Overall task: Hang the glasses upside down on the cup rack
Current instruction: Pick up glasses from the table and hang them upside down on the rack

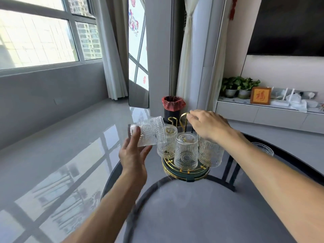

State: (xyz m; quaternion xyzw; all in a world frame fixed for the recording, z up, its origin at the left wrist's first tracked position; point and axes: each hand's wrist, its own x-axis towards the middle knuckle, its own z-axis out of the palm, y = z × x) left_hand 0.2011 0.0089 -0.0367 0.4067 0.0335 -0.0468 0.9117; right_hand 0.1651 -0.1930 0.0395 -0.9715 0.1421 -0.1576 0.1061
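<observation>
**A:** Where is your left hand (134, 155) against the cup rack (185, 168)?

**B:** It is up and to the left of the rack, off the edge of the glass table (219, 172). You are grasping a ribbed glass (149, 133) there, tipped on its side, thumb across the base end and fingers underneath. The open mouth points toward the rack and sits just beside the hung glass on the rack's left side (166, 142); I cannot tell whether the two touch.

**A:** And your right hand (207, 126)?

**B:** It is above the rack's top, fingers pinched on the tall gold loop (185, 118) at the centre. A second, shorter gold hook (171, 120) stands bare just left of that loop.

**A:** What already hangs on the rack?

**B:** Three glasses, all upside down over the round green base with its gold rim: the left one, one at the front (186, 152), and one on the right (210, 153) directly below your right wrist.

**A:** Anything else near the rack?

**B:** Another glass (263, 149) stands on the table well to the right of the rack, beyond your right forearm. Behind the rack, on the floor, there is a black bin with a red liner (172, 106).
</observation>
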